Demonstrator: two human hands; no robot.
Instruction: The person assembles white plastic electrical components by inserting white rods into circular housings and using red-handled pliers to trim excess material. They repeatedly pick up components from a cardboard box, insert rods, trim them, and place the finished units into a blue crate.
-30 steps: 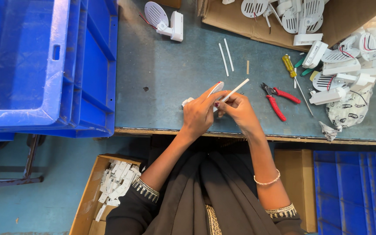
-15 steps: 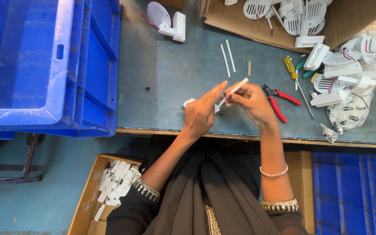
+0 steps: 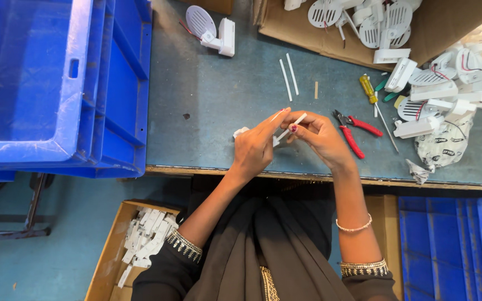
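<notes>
- Above the near edge of the grey-blue workbench [image 3: 213, 111], both hands meet: the right hand [image 3: 322, 136] pinches a thin white rod [image 3: 290, 127] between thumb and fingertips, its free end slanting up and away from the body.
- The left hand [image 3: 255, 147] is partly closed around a small white plastic piece [image 3: 241, 132], with its forefinger stretched out towards the rod; how the piece sits in the palm is hidden.
- To join them well, I judge the rod should be held close to its lower end, so it does not flex, and lined up with the piece before any push.
- The left hand does best holding the piece still, close over the bench, so a slip drops nothing far.
- Two spare white rods [image 3: 288, 78] lie further back, well apart from the hands.
- Red-handled pliers [image 3: 352, 131] and a yellow-handled screwdriver [image 3: 376, 106] lie just right of the right hand; the elbow should stay clear of them.
</notes>
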